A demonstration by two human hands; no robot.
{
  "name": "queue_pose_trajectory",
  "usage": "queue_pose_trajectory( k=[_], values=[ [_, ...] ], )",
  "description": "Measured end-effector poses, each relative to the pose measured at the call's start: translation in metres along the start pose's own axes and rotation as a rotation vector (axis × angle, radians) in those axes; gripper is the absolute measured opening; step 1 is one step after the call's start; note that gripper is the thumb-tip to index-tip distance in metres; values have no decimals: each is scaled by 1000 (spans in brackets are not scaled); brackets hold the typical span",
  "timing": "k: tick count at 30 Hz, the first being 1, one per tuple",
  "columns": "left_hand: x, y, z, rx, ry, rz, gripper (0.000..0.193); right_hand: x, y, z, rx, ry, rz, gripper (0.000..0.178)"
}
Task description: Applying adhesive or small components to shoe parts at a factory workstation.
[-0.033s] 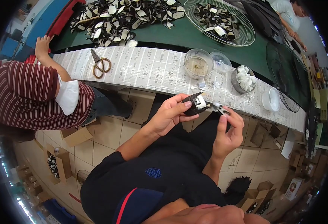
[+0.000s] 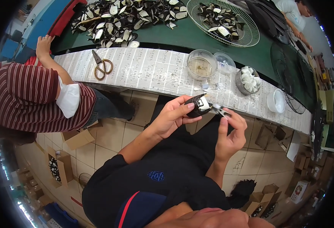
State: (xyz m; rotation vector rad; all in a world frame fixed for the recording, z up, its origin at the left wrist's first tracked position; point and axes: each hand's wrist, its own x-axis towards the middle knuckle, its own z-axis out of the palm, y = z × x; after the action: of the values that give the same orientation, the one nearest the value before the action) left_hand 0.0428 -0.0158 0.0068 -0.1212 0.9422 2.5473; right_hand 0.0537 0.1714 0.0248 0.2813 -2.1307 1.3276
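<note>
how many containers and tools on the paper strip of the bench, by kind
clear round tubs: 2
metal bowl of white pieces: 1
white cup: 1
scissors: 1
total: 5

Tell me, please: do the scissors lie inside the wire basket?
No, the scissors lie on the paper-covered table edge, far left of the wire basket.
</note>
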Motion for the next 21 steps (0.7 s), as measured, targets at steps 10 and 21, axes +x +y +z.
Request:
queue_pose_trajectory(
  k=[10,21],
  values=[
    [13,6,-4,41,24,20,31,14,29,-14,83,159,244,5],
    [51,14,9,129,7,11,35,14,57,-34,604,17,463,5]
  ],
)
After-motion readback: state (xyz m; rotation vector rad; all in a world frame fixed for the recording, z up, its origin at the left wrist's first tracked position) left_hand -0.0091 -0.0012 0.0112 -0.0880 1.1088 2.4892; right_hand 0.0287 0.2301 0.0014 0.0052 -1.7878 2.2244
